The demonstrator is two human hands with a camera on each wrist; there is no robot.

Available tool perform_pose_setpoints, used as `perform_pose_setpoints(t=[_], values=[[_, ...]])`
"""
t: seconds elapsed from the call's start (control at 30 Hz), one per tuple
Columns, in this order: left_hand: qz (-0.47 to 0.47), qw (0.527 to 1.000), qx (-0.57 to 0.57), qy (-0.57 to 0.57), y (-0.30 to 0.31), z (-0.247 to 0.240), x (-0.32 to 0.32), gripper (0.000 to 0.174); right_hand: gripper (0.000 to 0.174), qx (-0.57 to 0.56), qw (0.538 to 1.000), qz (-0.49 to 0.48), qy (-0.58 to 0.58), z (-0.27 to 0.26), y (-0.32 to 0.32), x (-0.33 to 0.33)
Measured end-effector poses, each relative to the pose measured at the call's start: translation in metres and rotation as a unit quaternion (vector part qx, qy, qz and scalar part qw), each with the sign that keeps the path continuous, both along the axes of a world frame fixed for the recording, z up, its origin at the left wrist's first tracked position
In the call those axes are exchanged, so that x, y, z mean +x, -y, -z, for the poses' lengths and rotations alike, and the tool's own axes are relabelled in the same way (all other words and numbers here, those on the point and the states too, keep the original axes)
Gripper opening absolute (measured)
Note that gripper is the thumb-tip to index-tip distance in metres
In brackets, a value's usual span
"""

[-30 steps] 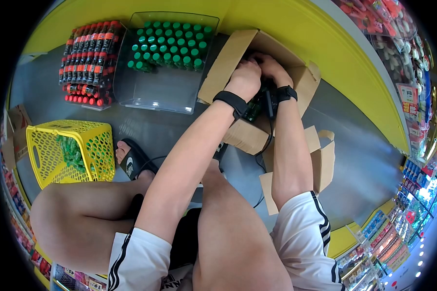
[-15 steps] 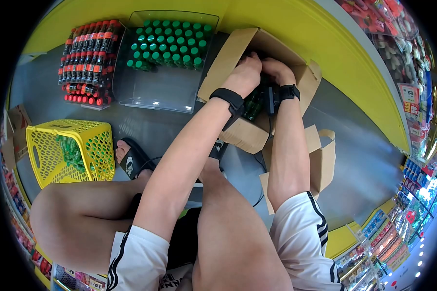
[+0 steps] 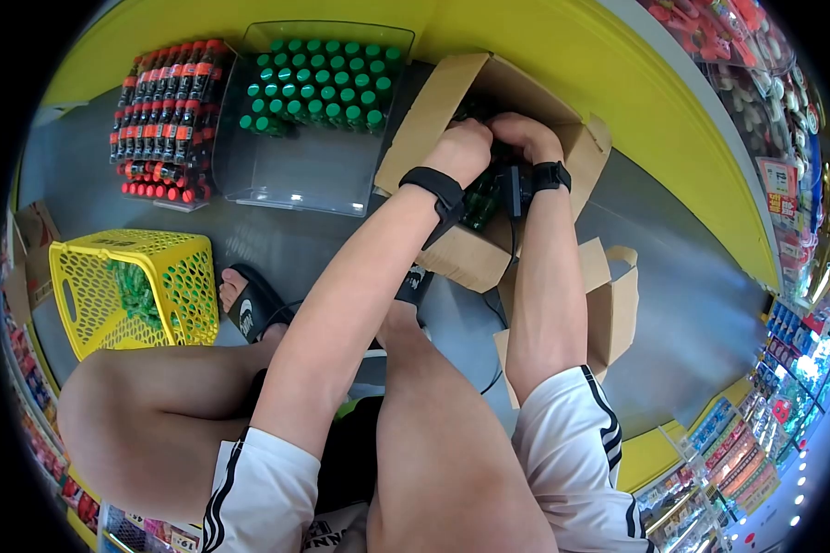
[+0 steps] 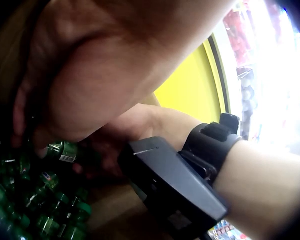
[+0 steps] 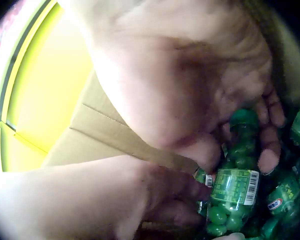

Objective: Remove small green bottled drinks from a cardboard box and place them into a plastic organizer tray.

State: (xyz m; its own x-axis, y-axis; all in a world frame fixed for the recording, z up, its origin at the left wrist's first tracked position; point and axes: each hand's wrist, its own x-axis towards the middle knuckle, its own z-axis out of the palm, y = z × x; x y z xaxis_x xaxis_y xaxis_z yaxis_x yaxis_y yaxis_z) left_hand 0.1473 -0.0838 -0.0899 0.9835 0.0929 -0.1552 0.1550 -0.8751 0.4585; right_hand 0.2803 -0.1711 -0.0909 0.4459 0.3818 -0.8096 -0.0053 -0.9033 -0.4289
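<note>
Both hands are inside an open cardboard box (image 3: 438,111). My right hand (image 5: 190,85) grips a small green-capped bottle (image 5: 235,187) filled with green balls, thumb and fingers around its neck. My left hand (image 5: 165,195) reaches in from beside it, its curled fingers at the lower part of that bottle; in the left wrist view the left hand (image 4: 95,75) hides most of its own grip. A bottle label (image 4: 62,151) shows by its thumb tip. More such bottles (image 4: 50,210) lie loosely below the hands. Each wrist wears a black strap.
Left of the box, a clear bin (image 3: 290,175) holds rows of green-capped bottles (image 3: 327,88). Red-capped dark bottles (image 3: 161,120) are stacked beside it. A yellow basket (image 3: 180,276) with green items sits nearer. Another open carton (image 3: 613,309) and a cable are on the right.
My left hand has drawn back slightly toward the lower left inside the box. The right hand has shifted a little to the right. The bin and basket stay put.
</note>
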Motion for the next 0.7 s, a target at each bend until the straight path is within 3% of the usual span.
perform_pose_setpoints(t=[0.07,0.13,0.43,0.6,0.7], values=[[-0.009,0.997,-0.055,-0.054,-0.002,-0.008,0.001,0.023,0.032,0.006,1.0,0.029,-0.004,-0.001,0.001,0.002],[0.001,0.997,-0.02,-0.072,0.003,-0.003,0.003,0.024,0.032,0.012,0.998,0.057,-0.008,0.004,0.004,0.007],[-0.014,0.992,0.05,-0.118,0.014,-0.023,0.01,0.031,0.026,0.024,0.997,-0.018,0.068,0.013,0.006,0.01],[-0.046,0.989,0.065,-0.126,0.017,-0.052,0.002,0.028,0.024,-0.072,0.992,-0.061,0.088,-0.02,-0.005,0.004],[-0.09,0.99,0.049,-0.101,0.017,-0.055,-0.002,0.027,0.024,-0.039,0.996,-0.063,0.041,0.016,0.009,0.024]])
